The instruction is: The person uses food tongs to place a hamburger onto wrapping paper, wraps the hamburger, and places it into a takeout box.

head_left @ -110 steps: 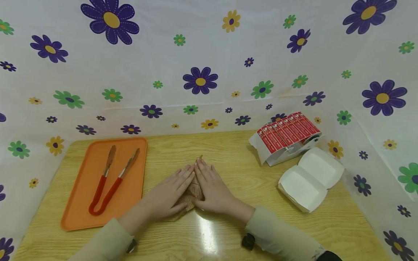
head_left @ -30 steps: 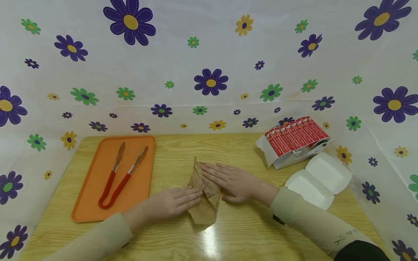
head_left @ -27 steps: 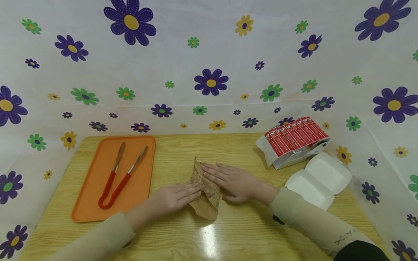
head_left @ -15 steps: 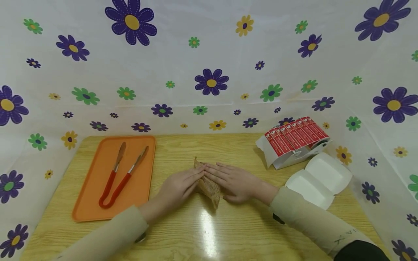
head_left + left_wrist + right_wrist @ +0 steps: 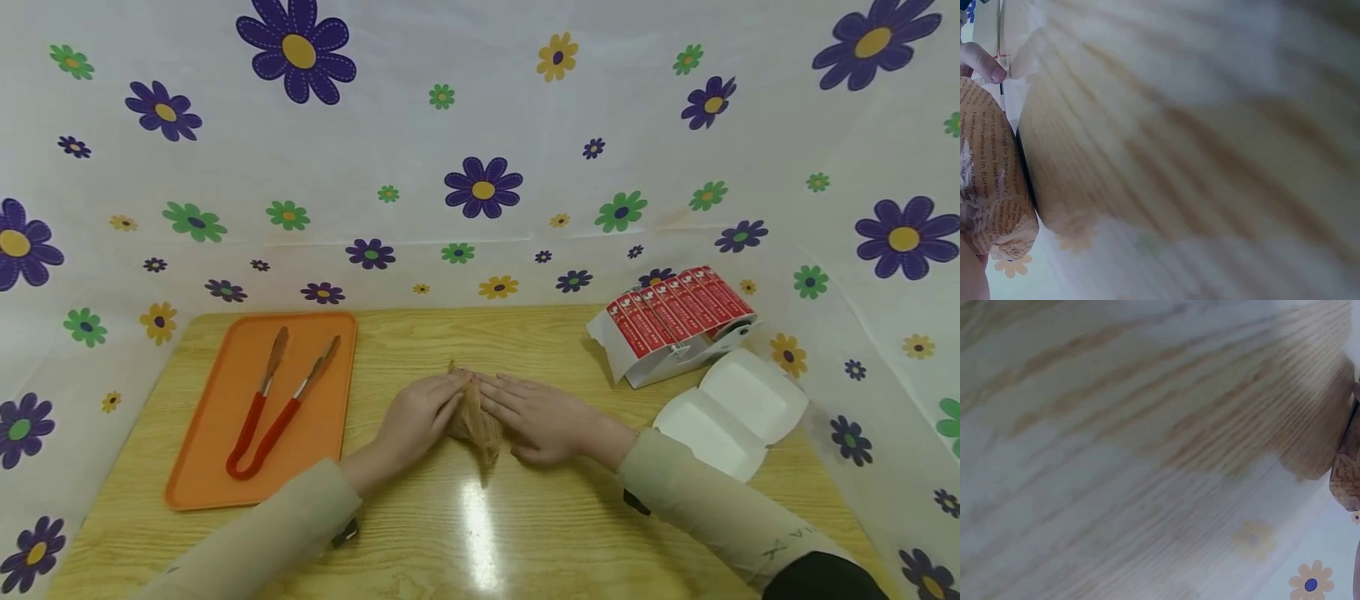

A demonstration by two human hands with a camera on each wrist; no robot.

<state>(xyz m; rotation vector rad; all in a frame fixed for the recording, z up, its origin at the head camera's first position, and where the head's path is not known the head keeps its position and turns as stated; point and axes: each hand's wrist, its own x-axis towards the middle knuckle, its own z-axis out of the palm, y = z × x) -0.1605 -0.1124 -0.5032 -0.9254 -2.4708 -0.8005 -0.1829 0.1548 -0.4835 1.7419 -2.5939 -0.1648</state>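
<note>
Between the two hands in the head view lies a brown sheet of wrapping paper point(image 5: 480, 421), gathered into a folded, tapering bundle on the table. Printed text covers the paper in the left wrist view, where the bundle point(image 5: 991, 162) looks rounded. What it encloses is hidden. At its upper left side, the left hand point(image 5: 420, 417) pinches a fold with bent fingers. From the right, the right hand point(image 5: 551, 421) rests nearly straight fingers on the paper, their tips close to the left fingertips. A corner of the bundle point(image 5: 1347, 481) shows at the right wrist view's edge.
An orange tray point(image 5: 191, 467) with red-handled tongs point(image 5: 258, 442) lies at left. At back right stands a white holder with red-topped boxes point(image 5: 675, 312). An opened white clamshell container point(image 5: 712, 433) sits before it. A flowered sheet point(image 5: 405, 142) hangs behind the wooden table point(image 5: 420, 542).
The left hand has moved up and right, bringing the paper's lower flap up toward the right fingertips. The bundle looks shorter and more bunched. Over the last second the right hand has barely moved.
</note>
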